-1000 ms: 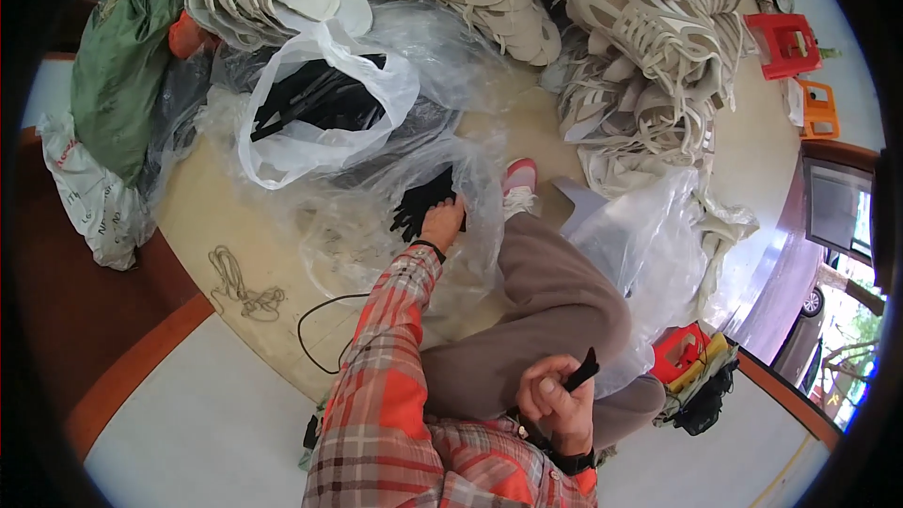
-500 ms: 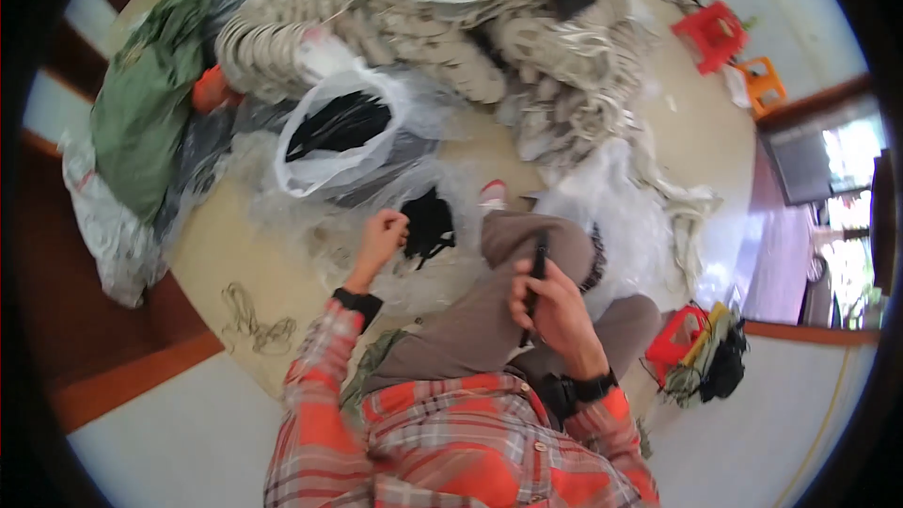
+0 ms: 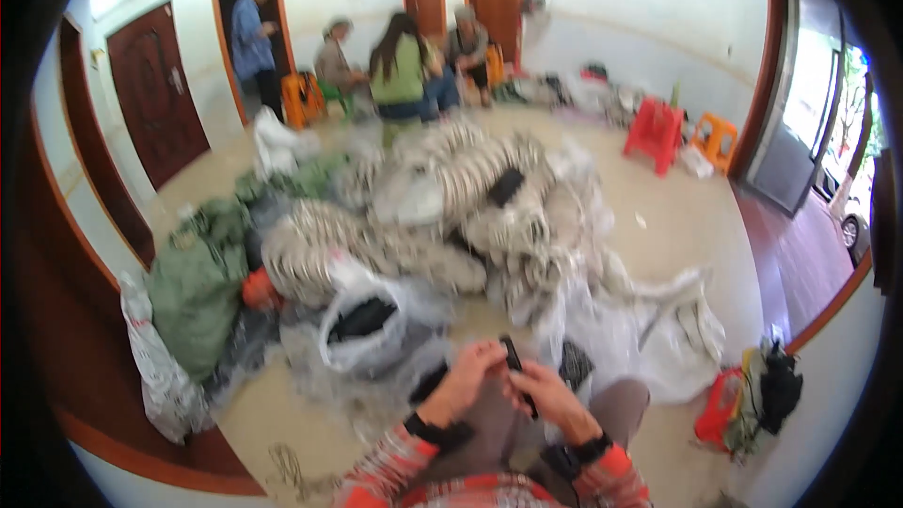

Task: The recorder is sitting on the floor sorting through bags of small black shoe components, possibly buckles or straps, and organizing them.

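My right hand (image 3: 547,395) is closed around a slim black bar-like object (image 3: 511,354), which is tilted with its upper end sticking out beyond the fingers. My left hand (image 3: 476,369) is beside the upper part of this bar, its fingers bent and pressed together. Whether it grips the bar or a small piece against it is blurred. Both hands are above my lap. Just ahead to the left, an open white plastic bag (image 3: 399,350) holds black strips (image 3: 363,318). A small black heap (image 3: 429,384) shows partly behind my left wrist.
Beige looped bundles (image 3: 489,169) are piled ahead, with a dark block (image 3: 506,186) on top. Green sacks (image 3: 199,296) lie left; clear plastic sheeting (image 3: 602,334) lies right. Red (image 3: 654,134) and orange stools (image 3: 715,138) stand far right. Several people sit or stand at the back.
The view has tilted up, bringing in the back of the room. My left hand has left the small black heap and come to the bar in my right hand.
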